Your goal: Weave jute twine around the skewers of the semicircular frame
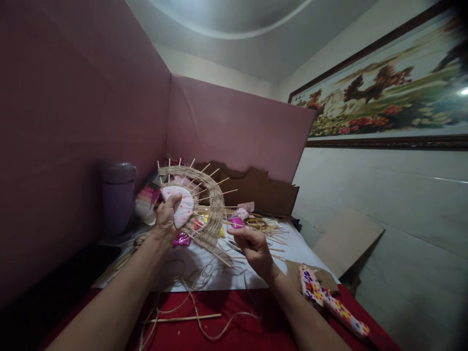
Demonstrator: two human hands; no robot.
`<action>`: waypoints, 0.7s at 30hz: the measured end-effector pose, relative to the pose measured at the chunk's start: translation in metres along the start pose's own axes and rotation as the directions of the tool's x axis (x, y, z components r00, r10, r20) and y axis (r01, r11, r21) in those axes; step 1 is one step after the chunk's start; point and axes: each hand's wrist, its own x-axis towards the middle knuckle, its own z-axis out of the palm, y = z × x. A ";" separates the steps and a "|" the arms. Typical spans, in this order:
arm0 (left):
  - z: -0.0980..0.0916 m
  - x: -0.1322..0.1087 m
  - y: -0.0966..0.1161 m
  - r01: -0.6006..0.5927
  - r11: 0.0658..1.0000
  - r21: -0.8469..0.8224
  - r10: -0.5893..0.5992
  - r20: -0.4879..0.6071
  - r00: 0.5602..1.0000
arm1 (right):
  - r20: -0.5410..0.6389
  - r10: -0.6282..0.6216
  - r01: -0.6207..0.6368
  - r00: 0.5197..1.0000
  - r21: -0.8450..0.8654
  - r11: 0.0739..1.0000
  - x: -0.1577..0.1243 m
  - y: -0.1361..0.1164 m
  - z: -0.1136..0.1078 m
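My left hand (pixel 167 214) grips a half-round woven piece of twine and thin sticks, its thumb on the pink-dotted white fabric centre (pixel 184 207). A wide twine band (pixel 215 209) curves around that centre, and stick ends poke out past its outer edge. To the right of the band, my right hand (pixel 254 246) has its thumb and index finger pinched together near a stick's tip; whatever lies between them is too small to make out. Loose twine (pixel 197 307) trails below the woven piece, over the table's front edge. Scissors (pixel 235 247) lie partly hidden beside my right hand.
A flower-patterned glue gun (pixel 332 302) rests on cardboard at the right. Sticks and a coil (pixel 259 224) lie behind my right hand, near small coloured packets (pixel 237 222). A purple bin (pixel 117 200) stands at left. One stick (pixel 186 318) lies on red cloth in front.
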 end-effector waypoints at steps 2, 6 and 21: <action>0.000 -0.001 0.000 0.015 1.000 -0.017 -0.014 0.016 1.000 | 0.020 0.068 -0.069 0.998 0.085 0.994 -0.001 0.005 0.003; 0.000 -0.004 -0.002 0.036 0.999 -0.031 -0.034 0.055 0.998 | 0.042 0.162 -0.167 0.986 0.199 0.966 -0.002 0.011 0.007; -0.001 -0.002 -0.003 0.074 0.996 -0.048 -0.072 0.046 0.996 | 0.022 0.150 -0.152 0.988 0.182 0.972 -0.002 0.012 0.008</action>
